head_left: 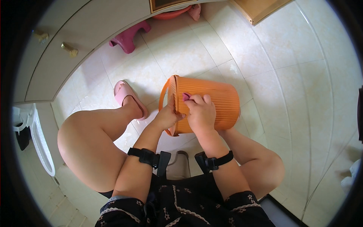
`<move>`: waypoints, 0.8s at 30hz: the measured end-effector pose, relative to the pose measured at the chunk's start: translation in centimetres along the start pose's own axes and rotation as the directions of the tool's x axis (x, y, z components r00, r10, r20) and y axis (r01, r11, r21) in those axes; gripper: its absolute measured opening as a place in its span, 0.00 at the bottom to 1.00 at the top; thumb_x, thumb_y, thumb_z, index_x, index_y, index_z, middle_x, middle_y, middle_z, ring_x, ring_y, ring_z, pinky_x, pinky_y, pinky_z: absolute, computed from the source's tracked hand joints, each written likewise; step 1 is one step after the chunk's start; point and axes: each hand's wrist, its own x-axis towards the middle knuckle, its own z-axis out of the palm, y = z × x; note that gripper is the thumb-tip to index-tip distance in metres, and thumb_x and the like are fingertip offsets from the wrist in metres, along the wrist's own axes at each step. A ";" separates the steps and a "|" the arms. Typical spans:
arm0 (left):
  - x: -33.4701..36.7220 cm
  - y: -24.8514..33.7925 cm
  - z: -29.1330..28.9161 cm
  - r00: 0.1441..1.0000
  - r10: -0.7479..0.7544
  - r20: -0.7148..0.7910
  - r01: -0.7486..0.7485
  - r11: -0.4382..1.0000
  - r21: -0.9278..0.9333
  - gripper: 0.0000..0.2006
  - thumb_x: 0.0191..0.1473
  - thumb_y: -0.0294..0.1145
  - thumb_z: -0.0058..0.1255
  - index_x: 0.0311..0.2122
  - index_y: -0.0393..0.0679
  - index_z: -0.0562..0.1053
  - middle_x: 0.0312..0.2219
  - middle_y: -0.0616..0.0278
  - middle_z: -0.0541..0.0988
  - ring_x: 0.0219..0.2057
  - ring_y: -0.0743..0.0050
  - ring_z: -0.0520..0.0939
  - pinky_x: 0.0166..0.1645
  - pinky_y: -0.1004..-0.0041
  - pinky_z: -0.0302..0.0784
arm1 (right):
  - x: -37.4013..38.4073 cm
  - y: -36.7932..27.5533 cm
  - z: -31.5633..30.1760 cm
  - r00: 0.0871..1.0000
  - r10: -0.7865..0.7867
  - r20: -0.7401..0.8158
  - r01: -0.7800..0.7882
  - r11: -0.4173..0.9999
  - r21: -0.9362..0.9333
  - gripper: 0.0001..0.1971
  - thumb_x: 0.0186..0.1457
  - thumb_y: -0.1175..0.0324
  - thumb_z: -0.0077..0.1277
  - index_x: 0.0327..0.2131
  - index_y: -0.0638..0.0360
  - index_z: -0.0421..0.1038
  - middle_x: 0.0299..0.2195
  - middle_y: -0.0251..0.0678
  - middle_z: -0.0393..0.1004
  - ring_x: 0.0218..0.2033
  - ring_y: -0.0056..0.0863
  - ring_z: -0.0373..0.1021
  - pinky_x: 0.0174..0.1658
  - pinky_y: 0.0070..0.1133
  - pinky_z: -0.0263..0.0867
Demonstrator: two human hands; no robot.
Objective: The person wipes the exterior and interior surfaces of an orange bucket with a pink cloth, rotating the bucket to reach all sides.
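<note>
An orange ribbed bucket (225, 100) lies tipped on its side between my legs, its rim toward the left. Its orange handle (162, 94) hangs out beyond the rim. My left hand (168, 116) is closed over the bucket's rim, with the thumb on the outer wall and the fingers partly hidden. On the ribbed side wall, my right hand (201, 113) is closed around a small pink-purple cloth (186, 97). Only a bit of that cloth sticks out past the fingers.
A pink stool (128, 38) and a red basin (172, 14) stand by the cabinet (87, 26). My left foot wears a pink slipper (126, 96). A wooden-edged piece (257, 11) is at the top right. Wet patches show on the tiled floor (193, 45).
</note>
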 end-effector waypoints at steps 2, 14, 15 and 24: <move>0.5 -0.6 0.0 1.000 0.003 -0.020 -0.003 0.999 0.042 0.51 0.44 0.30 0.60 0.65 0.37 0.36 0.49 0.41 0.72 0.50 0.54 0.75 0.52 0.69 0.70 | 0.1 -0.8 0.0 0.997 -0.070 0.016 0.070 0.997 0.028 0.13 0.37 0.72 0.55 0.32 0.50 0.78 0.33 0.23 0.70 0.38 0.32 0.63 0.37 0.29 0.62; -0.3 0.4 -0.2 0.999 0.040 -0.025 -0.041 0.998 -0.051 0.49 0.43 0.28 0.61 0.65 0.35 0.41 0.50 0.42 0.72 0.51 0.55 0.74 0.54 0.70 0.68 | 0.4 -0.5 -0.6 0.999 0.012 0.036 -0.008 0.994 -0.106 0.19 0.37 0.77 0.54 0.37 0.49 0.79 0.33 0.22 0.71 0.37 0.32 0.64 0.36 0.28 0.65; -0.2 0.7 -0.3 0.999 0.043 -0.020 -0.044 0.998 -0.053 0.49 0.43 0.28 0.61 0.65 0.35 0.41 0.50 0.42 0.72 0.51 0.55 0.74 0.54 0.70 0.68 | 0.3 -0.6 -0.2 0.999 0.014 0.035 -0.010 0.994 -0.112 0.19 0.37 0.77 0.54 0.37 0.49 0.79 0.33 0.22 0.71 0.37 0.32 0.64 0.36 0.28 0.65; 0.2 -0.2 -0.4 1.000 0.010 -0.025 -0.009 1.000 0.011 0.50 0.42 0.32 0.61 0.64 0.33 0.42 0.50 0.38 0.71 0.52 0.50 0.73 0.54 0.67 0.67 | 0.9 -0.7 -1.3 0.985 -0.071 0.156 0.091 0.988 -0.127 0.15 0.40 0.72 0.53 0.35 0.47 0.79 0.35 0.24 0.69 0.39 0.33 0.63 0.37 0.31 0.63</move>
